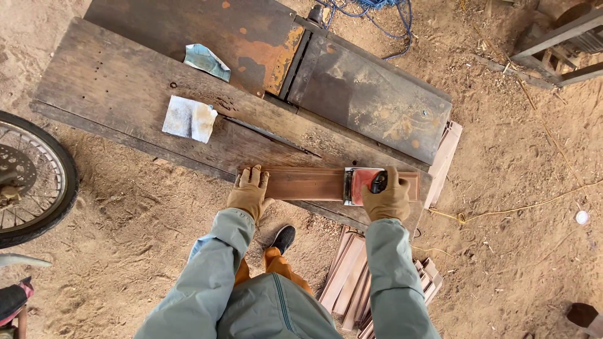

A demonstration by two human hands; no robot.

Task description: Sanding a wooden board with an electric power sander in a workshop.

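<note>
Gloved left hand [249, 191] presses flat on the left end of a reddish wooden board [306, 184] at the desk's [113, 94] near edge; right hand [387, 198] clamped on a red sander [362, 184] at the board's right end

Single view from a head-worn camera, looking almost straight down from standing height over the person's own sleeves and trousers. The worktop [125, 94], a weathered plank bench with rusted metal plates along its far side, serves as the landmark: it crosses the frame on a diagonal from upper left to right of centre, and its near edge lies just beyond the gloved left hand [249, 193] and right hand [388, 199], close to the lens. Sandy ground surrounds the worktop on every side. A wheel [31, 179] is cut by the frame edge left of the worktop; stacked slats [352, 276] lie below its near right end.
</note>
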